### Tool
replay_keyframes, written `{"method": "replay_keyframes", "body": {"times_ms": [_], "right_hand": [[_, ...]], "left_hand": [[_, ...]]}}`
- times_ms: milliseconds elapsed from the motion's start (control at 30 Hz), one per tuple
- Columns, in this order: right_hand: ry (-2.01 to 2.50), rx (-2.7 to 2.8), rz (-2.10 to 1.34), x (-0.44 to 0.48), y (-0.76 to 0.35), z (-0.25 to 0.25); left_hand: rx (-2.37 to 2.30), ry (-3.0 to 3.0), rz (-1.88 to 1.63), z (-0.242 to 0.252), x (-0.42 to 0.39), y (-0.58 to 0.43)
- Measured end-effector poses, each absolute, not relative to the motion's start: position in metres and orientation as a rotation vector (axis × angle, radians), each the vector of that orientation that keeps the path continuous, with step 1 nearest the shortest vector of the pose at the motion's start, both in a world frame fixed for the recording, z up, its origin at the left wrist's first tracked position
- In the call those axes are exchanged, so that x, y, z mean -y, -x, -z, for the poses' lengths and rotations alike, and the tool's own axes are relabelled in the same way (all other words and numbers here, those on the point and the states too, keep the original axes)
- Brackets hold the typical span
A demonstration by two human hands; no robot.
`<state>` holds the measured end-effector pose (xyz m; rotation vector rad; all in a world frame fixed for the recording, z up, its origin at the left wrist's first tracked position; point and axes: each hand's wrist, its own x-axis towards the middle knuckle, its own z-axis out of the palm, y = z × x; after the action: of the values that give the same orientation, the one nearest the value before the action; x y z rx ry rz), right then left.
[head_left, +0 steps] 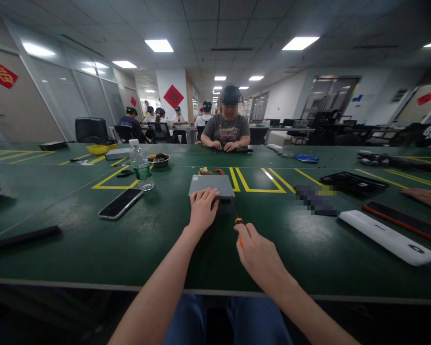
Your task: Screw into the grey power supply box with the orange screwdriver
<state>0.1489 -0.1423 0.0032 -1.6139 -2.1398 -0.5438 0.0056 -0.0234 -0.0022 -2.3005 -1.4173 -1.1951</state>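
Left hand (203,206) palm-down on grey box (212,182)

Right grip (260,249) hides much of the screwdriver (239,221), its tip too fine to place against the grey box (211,181), and the left edge slices off a black bar (25,238).

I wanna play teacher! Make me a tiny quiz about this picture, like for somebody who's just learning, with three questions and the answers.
1. Fill in the blank: the plastic bottle stands beside the smartphone, and its label is ____.

2. True or false: the left hand rests on the plastic bottle.

3. What does the right hand hold?
A) the smartphone
B) a screwdriver
C) the plastic bottle

Key:
1. green
2. False; it rests on the gray power supply unit.
3. B
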Motion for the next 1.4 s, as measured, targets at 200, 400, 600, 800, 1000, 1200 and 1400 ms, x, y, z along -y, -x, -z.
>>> {"method": "replay_keyframes", "body": {"times_ms": [200,400,600,800,1000,1200,1400], "right_hand": [[1.64,1.791,0.103,0.142,-0.144,-0.013],[1.517,1.473,-0.323,0.143,-0.14,0.0],[1.151,0.911,-0.917,0.143,-0.129,0.012],[0.862,0.459,-1.105,0.14,-0.116,0.01],[0.899,0.549,-1.02,0.148,-0.116,0.01],[1.125,1.079,-0.755,0.154,-0.125,0.009],[1.457,1.618,-0.312,0.146,-0.131,0.003]], "left_hand": [[1.444,2.307,1.185,0.0,0.025,-0.006],[1.447,2.31,1.181,0.001,0.024,-0.005],[1.436,2.308,1.193,0.002,0.024,-0.005],[1.447,2.309,1.197,0.001,0.025,-0.005],[1.458,2.305,1.186,0.0,0.025,-0.005],[1.424,2.305,1.211,0.002,0.024,-0.004],[1.431,2.312,1.197,0.001,0.025,-0.004]]}}
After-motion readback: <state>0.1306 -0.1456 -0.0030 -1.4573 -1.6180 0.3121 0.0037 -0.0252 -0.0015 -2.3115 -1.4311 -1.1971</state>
